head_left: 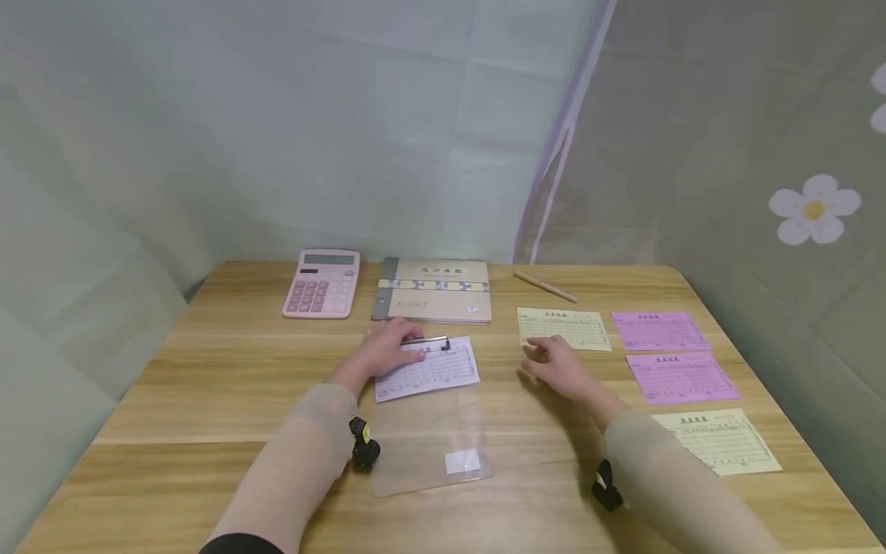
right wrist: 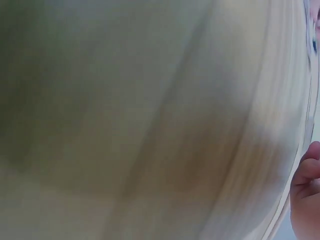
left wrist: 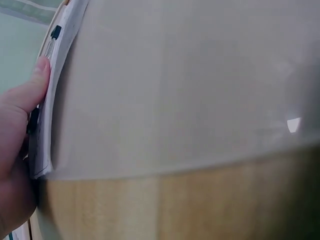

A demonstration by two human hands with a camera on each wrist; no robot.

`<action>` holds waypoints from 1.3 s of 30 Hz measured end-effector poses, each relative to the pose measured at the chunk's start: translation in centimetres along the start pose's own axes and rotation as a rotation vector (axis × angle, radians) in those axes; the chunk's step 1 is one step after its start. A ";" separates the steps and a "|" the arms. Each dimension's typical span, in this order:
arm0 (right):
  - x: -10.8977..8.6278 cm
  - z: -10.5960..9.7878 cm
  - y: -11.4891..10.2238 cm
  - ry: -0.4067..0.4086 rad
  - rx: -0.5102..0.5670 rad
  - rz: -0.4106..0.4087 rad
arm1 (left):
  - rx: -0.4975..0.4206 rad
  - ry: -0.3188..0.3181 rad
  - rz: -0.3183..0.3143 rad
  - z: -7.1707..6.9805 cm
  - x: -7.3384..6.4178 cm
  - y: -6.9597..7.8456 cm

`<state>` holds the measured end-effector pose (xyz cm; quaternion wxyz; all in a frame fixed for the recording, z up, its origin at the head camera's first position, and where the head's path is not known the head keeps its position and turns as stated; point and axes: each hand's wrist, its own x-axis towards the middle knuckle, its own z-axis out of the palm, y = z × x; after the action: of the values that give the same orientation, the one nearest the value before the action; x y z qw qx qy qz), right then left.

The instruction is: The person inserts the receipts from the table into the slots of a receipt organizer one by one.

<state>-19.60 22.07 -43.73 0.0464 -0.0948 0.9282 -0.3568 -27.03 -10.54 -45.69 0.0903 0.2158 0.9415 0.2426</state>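
Observation:
A clear clipboard (head_left: 429,431) lies in front of me, with white printed forms (head_left: 432,377) under the metal clip (head_left: 434,345) at its top. My left hand (head_left: 388,350) holds the clipboard's upper left part; its thumb lies along the clip in the left wrist view, while the other fingers are mostly hidden. My right hand (head_left: 557,369) is at the lower left corner of a yellow form (head_left: 571,329), overlapping it in the head view. Its fingers are loosely bent with nothing seen between them; the right wrist view catches only part of that hand (right wrist: 306,192).
Behind the clipboard lie a pink calculator (head_left: 321,285) and an account book (head_left: 434,288). A brown pen (head_left: 545,287) rests at the back. On the right are two purple forms (head_left: 661,331) and another yellow form (head_left: 734,442), partly behind my right forearm. Fabric curtains (head_left: 388,138) surround the table.

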 end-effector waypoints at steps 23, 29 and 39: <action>-1.0 -6.6 6.3 0.094 -0.179 0.176 | -0.011 0.023 -0.008 0.2 -0.4 0.1; -0.8 -6.8 6.4 0.101 -0.194 0.191 | -0.008 0.022 -0.012 0.1 -0.5 0.2; -0.2 -7.2 7.5 0.107 -0.222 0.166 | -0.002 0.017 -0.021 -0.1 -0.8 0.7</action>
<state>-21.62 32.32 -43.41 0.0154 -0.0031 0.9678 -0.2513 -26.11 -10.34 -45.23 0.0850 0.2037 0.9442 0.2445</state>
